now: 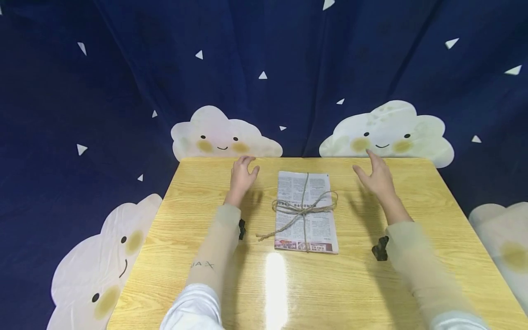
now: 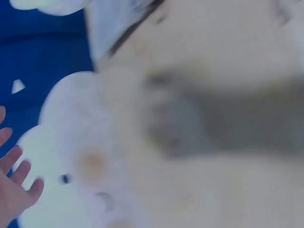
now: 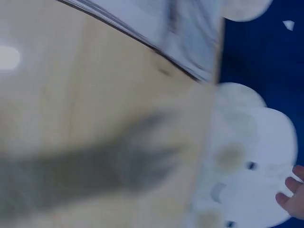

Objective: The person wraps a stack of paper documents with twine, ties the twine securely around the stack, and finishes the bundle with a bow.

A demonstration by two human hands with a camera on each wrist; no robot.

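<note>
A flat stack of folded newspaper point(image 1: 290, 229) lies on the wooden table, bound crosswise with brown twine point(image 1: 304, 211) knotted in a bow on top. To its left, my left hand point(image 1: 242, 175) is held above the table with fingers spread, holding nothing. On the other side, my right hand point(image 1: 377, 176) hovers over the table with thumb and fingers apart, also holding nothing. Both hands are apart from the bundle. Part of the newspaper shows at the top of the left wrist view point(image 2: 118, 21) and of the right wrist view point(image 3: 142, 16).
The wooden table point(image 1: 330, 293) ends at a dark blue curtain point(image 1: 247, 46) printed with white clouds and triangles. A bright light reflection falls on the tabletop in front of the bundle. Shadows of both arms lie across the wood. A small black device sits at each wrist.
</note>
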